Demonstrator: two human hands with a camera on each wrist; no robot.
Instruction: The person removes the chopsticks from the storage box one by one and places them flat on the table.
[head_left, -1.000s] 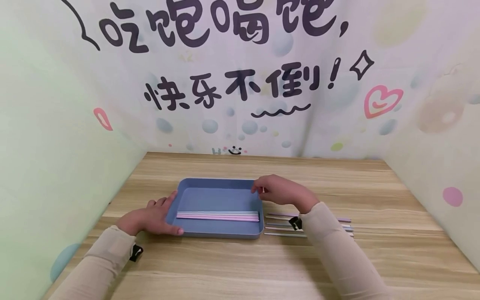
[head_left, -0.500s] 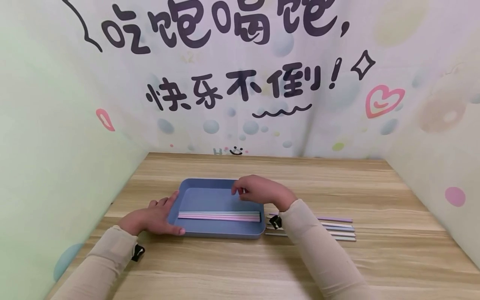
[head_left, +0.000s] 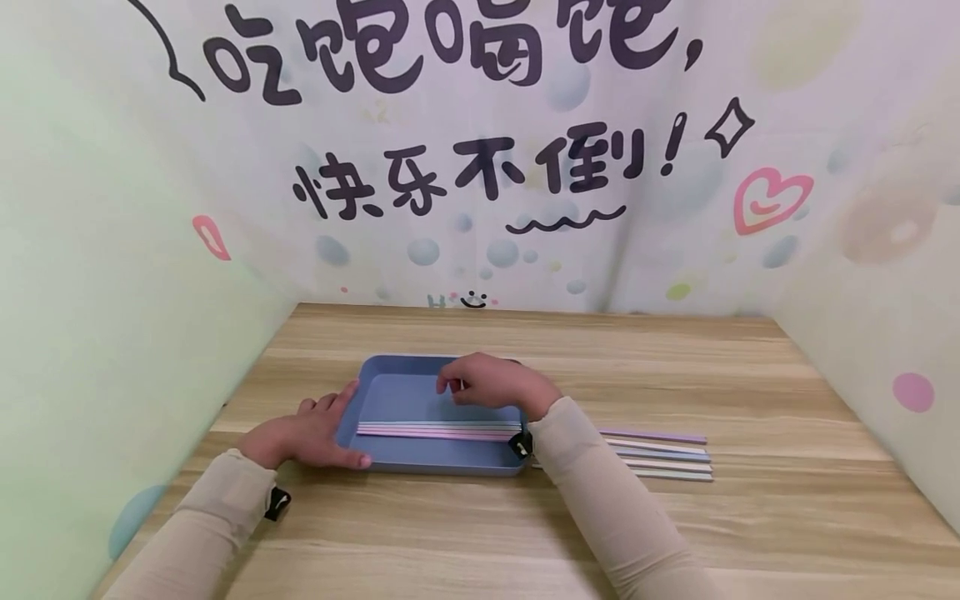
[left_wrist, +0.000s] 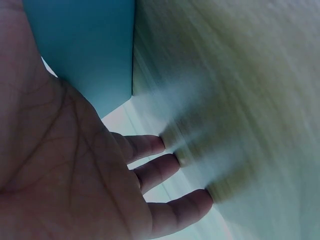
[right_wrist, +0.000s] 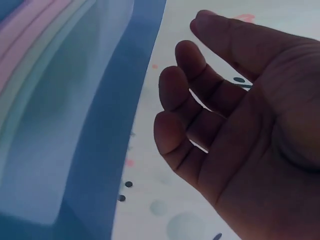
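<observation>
A shallow blue tray lies on the wooden table. Across its front half runs a row of several pastel chopsticks, side by side. My left hand rests at the tray's left end, thumb at the front corner and fingers spread along the side. In the left wrist view the palm lies against the tray's outer wall, fingertips at the table. Over the back right part of the tray hovers my right hand, fingers loosely bent. The right wrist view shows nothing between its fingers.
More pastel chopsticks lie loosely on the table to the right of the tray, partly hidden under the right sleeve. A printed cloth wall stands behind the table, with pale walls at both sides.
My right hand has moved left from the tray's right edge to above its inside, uncovering more of the loose chopsticks. The left hand, tray and row of chopsticks look unmoved.
</observation>
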